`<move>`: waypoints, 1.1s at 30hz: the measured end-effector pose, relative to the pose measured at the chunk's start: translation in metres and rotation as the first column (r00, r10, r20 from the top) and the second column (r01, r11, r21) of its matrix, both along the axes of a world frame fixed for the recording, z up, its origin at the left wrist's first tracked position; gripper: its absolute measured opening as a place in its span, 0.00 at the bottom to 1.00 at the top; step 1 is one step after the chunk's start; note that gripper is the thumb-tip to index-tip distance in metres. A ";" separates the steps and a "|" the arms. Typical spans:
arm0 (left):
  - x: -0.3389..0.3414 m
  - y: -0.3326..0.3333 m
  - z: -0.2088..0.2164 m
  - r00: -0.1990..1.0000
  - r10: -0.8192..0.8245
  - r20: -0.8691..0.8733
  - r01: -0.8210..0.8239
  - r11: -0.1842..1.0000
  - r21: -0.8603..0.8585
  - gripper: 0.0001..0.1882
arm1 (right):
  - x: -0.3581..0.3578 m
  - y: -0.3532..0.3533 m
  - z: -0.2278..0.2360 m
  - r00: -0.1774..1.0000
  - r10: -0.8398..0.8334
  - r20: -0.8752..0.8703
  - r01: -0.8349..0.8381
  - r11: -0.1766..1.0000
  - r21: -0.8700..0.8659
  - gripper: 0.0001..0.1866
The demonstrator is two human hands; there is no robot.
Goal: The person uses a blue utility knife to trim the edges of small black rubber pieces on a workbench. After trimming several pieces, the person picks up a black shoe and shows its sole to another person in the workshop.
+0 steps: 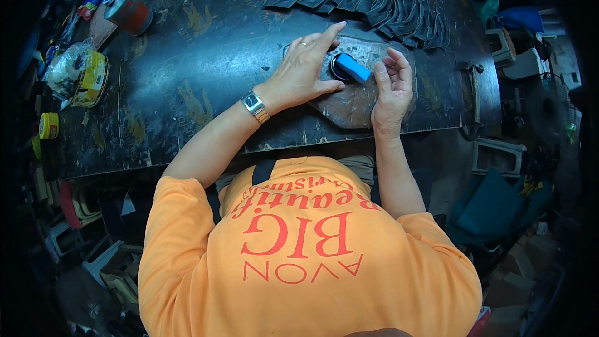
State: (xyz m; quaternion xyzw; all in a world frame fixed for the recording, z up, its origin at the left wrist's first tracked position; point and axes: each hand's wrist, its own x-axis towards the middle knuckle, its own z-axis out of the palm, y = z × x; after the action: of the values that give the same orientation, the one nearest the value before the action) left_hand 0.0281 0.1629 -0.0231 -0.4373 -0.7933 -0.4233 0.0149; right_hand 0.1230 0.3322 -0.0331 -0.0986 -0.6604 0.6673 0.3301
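Note:
A blue, block-shaped piece (352, 68) lies tilted over a small round dark thing with a pale rim (337, 75); its exact kind I cannot make out. Both rest on a worn brown board (349, 109) on the dark table. To their left is my left hand (306, 65), palm down, thumb and fingers spread around the near and far sides without closing on them. My right hand (393, 84) stands at the right end of the blue piece, fingers loosely curled and apart. Its thumb tip is close to the blue piece; whether they touch I cannot tell.
Behind the board, a curved row of overlapping dark strips (368, 3) spans the table (181, 75). A red-grey can (128, 12), a yellow tub with plastic wrap (90, 78) and a small yellow container (48, 125) stand left. A metal handle-like bar (477, 93) sits at the right edge.

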 end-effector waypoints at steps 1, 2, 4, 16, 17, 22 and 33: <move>-0.001 0.001 0.000 1.000 -0.004 -0.024 0.004 1.000 0.011 0.53 | 0.000 0.000 0.000 1.000 -0.004 0.008 0.004 1.000 0.015 0.21; -0.002 0.002 0.000 0.999 -0.006 -0.041 0.006 1.000 0.013 0.53 | -0.001 0.000 0.000 1.000 -0.003 0.010 0.002 1.000 0.031 0.20; -0.003 0.002 0.000 0.999 -0.013 -0.035 0.013 1.000 0.008 0.52 | -0.001 0.000 0.000 1.000 0.002 0.016 -0.003 0.999 0.054 0.20; -0.029 -0.042 0.014 0.992 0.124 0.032 -0.126 0.990 0.065 0.47 | 0.002 0.000 0.000 0.994 -0.036 0.105 0.033 0.999 0.032 0.18; -0.038 -0.057 0.015 0.980 0.197 0.032 -0.199 0.978 0.067 0.47 | 0.002 0.000 0.000 0.998 0.006 0.063 -0.006 1.000 -0.003 0.17; -0.097 -0.135 0.013 0.851 0.521 0.065 -0.525 0.850 0.052 0.46 | 0.003 0.004 -0.004 0.997 0.061 0.052 -0.063 0.997 0.038 0.15; -0.199 -0.175 -0.027 0.450 0.893 0.009 -0.893 0.450 0.026 0.40 | 0.004 0.007 -0.007 0.987 0.066 0.149 -0.091 0.981 0.171 0.13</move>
State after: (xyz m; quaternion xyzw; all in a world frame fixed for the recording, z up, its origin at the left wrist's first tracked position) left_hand -0.1711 -0.0122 -0.0503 0.0425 -0.8990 -0.3621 0.2428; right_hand 0.1269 0.3396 -0.0403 -0.0903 -0.7423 0.6097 0.2627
